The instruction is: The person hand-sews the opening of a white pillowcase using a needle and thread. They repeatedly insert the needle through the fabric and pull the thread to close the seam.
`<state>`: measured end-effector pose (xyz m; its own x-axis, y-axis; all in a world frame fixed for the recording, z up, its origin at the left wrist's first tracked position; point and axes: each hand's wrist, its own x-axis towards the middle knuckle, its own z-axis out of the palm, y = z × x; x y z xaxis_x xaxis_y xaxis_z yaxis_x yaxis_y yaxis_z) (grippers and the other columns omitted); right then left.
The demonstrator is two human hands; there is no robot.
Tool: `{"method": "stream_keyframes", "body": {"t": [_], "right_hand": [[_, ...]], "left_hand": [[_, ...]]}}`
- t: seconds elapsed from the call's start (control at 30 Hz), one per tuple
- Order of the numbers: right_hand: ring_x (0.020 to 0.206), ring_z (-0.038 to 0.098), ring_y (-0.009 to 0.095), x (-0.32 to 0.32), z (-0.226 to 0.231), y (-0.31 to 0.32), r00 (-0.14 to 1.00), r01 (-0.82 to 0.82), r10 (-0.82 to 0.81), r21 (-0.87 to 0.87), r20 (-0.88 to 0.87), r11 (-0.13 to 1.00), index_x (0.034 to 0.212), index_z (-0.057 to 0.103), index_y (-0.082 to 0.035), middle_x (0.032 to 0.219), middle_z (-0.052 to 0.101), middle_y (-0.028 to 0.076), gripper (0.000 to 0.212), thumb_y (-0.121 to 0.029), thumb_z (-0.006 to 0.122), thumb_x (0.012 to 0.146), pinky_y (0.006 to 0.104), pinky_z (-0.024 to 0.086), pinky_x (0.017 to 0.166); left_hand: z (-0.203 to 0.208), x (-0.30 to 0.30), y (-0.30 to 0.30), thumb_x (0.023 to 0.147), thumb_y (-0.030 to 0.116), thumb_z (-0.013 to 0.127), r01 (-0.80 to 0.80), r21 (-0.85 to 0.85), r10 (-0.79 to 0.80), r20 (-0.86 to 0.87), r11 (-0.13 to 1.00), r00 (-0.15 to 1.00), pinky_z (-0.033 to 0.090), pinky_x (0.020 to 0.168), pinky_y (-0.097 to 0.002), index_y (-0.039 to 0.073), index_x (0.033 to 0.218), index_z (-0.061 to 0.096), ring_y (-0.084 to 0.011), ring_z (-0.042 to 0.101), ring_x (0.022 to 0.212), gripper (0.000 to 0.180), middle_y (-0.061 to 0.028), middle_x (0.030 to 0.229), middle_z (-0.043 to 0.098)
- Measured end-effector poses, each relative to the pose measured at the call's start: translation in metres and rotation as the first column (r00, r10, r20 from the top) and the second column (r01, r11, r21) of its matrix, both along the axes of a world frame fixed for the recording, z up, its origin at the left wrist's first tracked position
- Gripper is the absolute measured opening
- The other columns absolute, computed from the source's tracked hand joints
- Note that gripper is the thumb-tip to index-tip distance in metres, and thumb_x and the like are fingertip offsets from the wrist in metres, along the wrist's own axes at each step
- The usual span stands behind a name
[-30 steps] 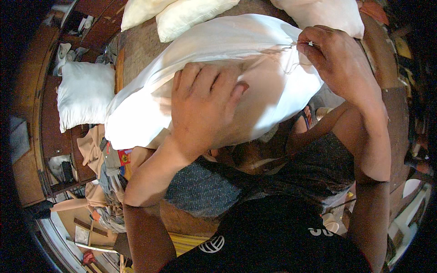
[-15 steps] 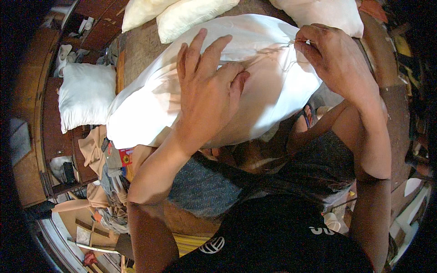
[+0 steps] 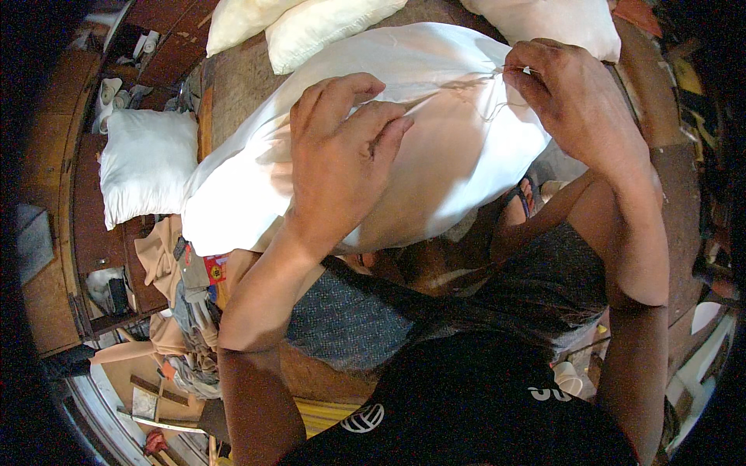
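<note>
Pinching something thin [image 3: 528,71] (half-hidden), right fingers [image 3: 525,54] overlap white cloth [image 3: 458,124].

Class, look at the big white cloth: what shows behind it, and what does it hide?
Beyond the white cloth lie two cream pillows, a whitish pillow at upper right and part of a brown surface. What lies directly beneath is covered, so it cannot be seen.

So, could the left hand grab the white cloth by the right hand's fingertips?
Probably yes: the left hand seems empty, with only more white cloth and a thin thread in between.
</note>
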<state>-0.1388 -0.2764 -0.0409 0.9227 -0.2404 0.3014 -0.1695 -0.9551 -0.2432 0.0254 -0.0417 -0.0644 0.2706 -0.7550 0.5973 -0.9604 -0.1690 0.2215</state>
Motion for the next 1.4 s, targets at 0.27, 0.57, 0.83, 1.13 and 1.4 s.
{"method": "stream_keyframes", "body": {"t": [0.27, 0.57, 0.83, 1.13, 1.4], "right_hand": [[0.094, 0.066, 0.046, 0.0, 0.0, 0.0, 1.0, 0.014, -0.014, -0.002, -0.006, 1.0, 0.102, 0.068, 0.004, 0.098, 0.069, 0.024, 0.019, -0.014, 0.063, 0.098, 0.0509, 0.051, 0.084], [0.095, 0.066, 0.046, 0.0, 0.001, -0.001, 1.0, 0.013, -0.013, -0.014, 0.001, 1.0, 0.102, 0.067, 0.004, 0.099, 0.07, 0.024, 0.019, -0.014, 0.063, 0.097, 0.0508, 0.052, 0.085], [0.093, 0.066, 0.047, 0.0, 0.014, 0.01, 1.0, 0.007, -0.007, 0.08, -0.001, 0.997, 0.1, 0.068, 0.004, 0.098, 0.069, 0.024, 0.02, -0.015, 0.063, 0.098, 0.0507, 0.052, 0.084], [0.092, 0.066, 0.046, -0.001, 0.011, 0.008, 1.0, -0.023, 0.022, 0.061, 0.015, 0.998, 0.099, 0.067, 0.004, 0.096, 0.069, 0.024, 0.019, -0.014, 0.062, 0.098, 0.0508, 0.051, 0.082], [0.092, 0.066, 0.046, -0.003, -0.003, -0.004, 1.0, 0.002, -0.002, 0.003, 0.016, 1.0, 0.099, 0.068, 0.004, 0.096, 0.069, 0.024, 0.018, -0.014, 0.063, 0.098, 0.0504, 0.051, 0.082]], "left_hand": [[0.0, 0.003, -0.006, 0.087, 0.013, 0.076, -0.017, 0.021, 0.017, 0.003, 1.0, 1.0, 0.047, 0.092, -0.0425, 0.008, 0.106, 0.073, -0.0304, 0.064, 0.101, 0.019, -0.0065, 0.099, 0.071], [0.001, 0.005, -0.007, 0.081, 0.006, 0.073, 0.079, 0.073, -0.087, 0.103, 0.994, 0.991, 0.052, 0.091, -0.0439, 0.006, 0.106, 0.072, -0.0317, 0.064, 0.101, 0.025, -0.0092, 0.103, 0.07], [-0.001, 0.001, -0.009, 0.086, 0.008, 0.076, 0.125, 0.065, -0.121, -0.062, 0.99, 0.991, 0.053, 0.092, -0.0432, 0.005, 0.101, 0.077, -0.0344, 0.064, 0.104, 0.015, -0.0133, 0.109, 0.069], [-0.006, -0.001, -0.01, 0.087, 0.009, 0.076, 0.059, 0.054, -0.049, -0.181, 0.997, 0.982, 0.052, 0.092, -0.0413, 0.004, 0.097, 0.079, -0.034, 0.066, 0.102, 0.012, -0.0136, 0.104, 0.073], [-0.005, -0.002, -0.011, 0.087, 0.008, 0.076, 0.065, -0.004, -0.064, -0.169, 0.998, 0.984, 0.053, 0.089, -0.0412, 0.004, 0.094, 0.077, -0.0326, 0.067, 0.097, 0.009, -0.012, 0.098, 0.074]]}}
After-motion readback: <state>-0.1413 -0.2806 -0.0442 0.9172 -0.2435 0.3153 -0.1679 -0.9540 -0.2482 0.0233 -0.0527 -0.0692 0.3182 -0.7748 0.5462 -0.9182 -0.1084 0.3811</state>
